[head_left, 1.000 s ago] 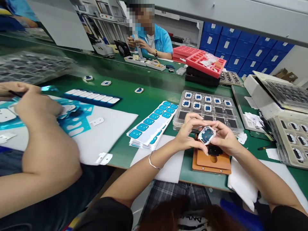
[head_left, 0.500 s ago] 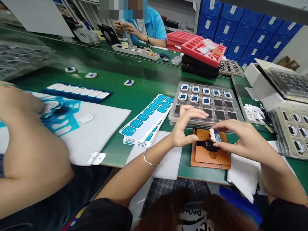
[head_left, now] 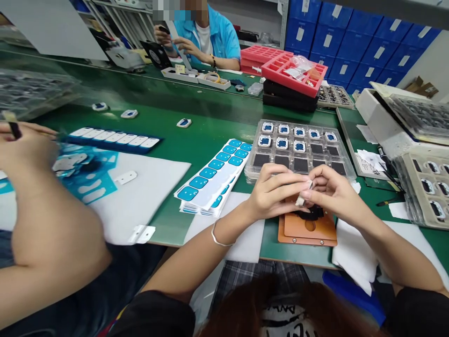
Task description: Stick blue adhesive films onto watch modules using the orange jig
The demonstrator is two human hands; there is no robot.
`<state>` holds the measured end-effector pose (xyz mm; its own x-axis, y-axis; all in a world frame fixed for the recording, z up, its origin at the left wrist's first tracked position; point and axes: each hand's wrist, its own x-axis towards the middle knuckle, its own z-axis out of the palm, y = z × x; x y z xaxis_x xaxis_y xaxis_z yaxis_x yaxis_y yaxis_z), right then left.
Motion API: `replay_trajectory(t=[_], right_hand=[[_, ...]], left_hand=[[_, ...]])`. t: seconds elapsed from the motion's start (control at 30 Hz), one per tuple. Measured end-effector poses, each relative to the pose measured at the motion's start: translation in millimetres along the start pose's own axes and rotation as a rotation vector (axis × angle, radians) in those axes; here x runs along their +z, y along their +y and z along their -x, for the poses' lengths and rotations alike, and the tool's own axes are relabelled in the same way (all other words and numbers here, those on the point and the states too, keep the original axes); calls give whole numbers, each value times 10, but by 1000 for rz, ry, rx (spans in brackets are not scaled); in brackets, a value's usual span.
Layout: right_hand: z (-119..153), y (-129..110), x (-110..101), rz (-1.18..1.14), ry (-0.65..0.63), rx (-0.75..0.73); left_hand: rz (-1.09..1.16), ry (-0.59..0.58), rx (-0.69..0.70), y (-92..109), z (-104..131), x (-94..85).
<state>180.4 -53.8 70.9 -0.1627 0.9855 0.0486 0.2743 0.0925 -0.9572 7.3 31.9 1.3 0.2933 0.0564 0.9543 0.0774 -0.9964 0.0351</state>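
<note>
Just above the front of the orange fixture (head_left: 293, 230), the person's two hands have come together again around one small white-rimmed part (head_left: 300, 201). Half a second ago the right hand (head_left: 333, 196) carried the part alone, and the left hand (head_left: 269, 194) stood apart with its fingers spread; now the left reaches across and meets it at the part. The right thumb and fingers pinch the piece near its upper end. The left fingers lie bent against its other side, with the thumb below, but overlapping fingers leave it unclear whether the left grips or merely steadies it. Only pale slivers of the part show, seemingly edge-on, so which way its face points is hidden. Below, the black piece (head_left: 314, 214) on the fixture is partly covered by the hands. Behind them, the clear tray (head_left: 250, 175) has not changed: eight similar parts sit in its two far rows, and uncovered dark pads (head_left: 261, 160) show in other pockets. With the part in the fingers rather than in a pocket, the change is best judged a two-handed adjustment, and the work on this piece looks unfinished.
</note>
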Motion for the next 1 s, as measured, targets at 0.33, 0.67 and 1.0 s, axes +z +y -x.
replay_trajectory(t=[0.33,0.67,1.0], right_hand=[[68,-189,-202,729,162,-518],[173,-189,-56,959,141,-788],[271,-183,-150,1055,-29,-274]], left_hand=[[428,-73,-290,8,-81,-9],[721,-63,-397,-48,-8,69],[771,-2,-683,-14,-40,-3]])
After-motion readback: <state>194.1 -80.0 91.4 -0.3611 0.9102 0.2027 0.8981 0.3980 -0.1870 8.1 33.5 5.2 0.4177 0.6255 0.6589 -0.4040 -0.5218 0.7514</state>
